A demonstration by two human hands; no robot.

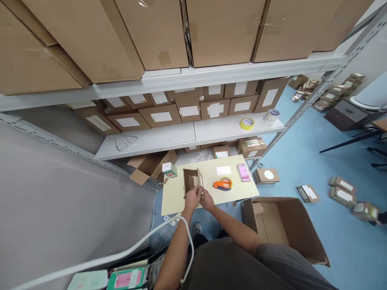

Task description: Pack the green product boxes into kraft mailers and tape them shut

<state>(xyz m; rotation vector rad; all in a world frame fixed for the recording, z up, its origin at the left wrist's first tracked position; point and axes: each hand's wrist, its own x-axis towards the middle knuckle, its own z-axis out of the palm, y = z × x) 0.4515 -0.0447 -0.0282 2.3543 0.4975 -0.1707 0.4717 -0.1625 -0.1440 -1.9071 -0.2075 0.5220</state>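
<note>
A small open cardboard box (191,180) stands on a pale yellow table (178,197). My left hand (192,197) and my right hand (206,199) meet at the box's near edge, fingers closed on its flap. An orange tape dispenser (222,184) lies just right of the box. Beyond it lie a white label (223,170) and a pink packet (243,172). A small white and green box (169,169) sits at the table's far left corner.
A large open carton (284,225) stands on the blue floor at my right. Metal shelving (193,135) behind the table holds labelled boxes, a yellow tape roll (247,123) and a white roll (272,114). Small boxes lie scattered on the floor at right. A white cable (127,251) crosses my left arm.
</note>
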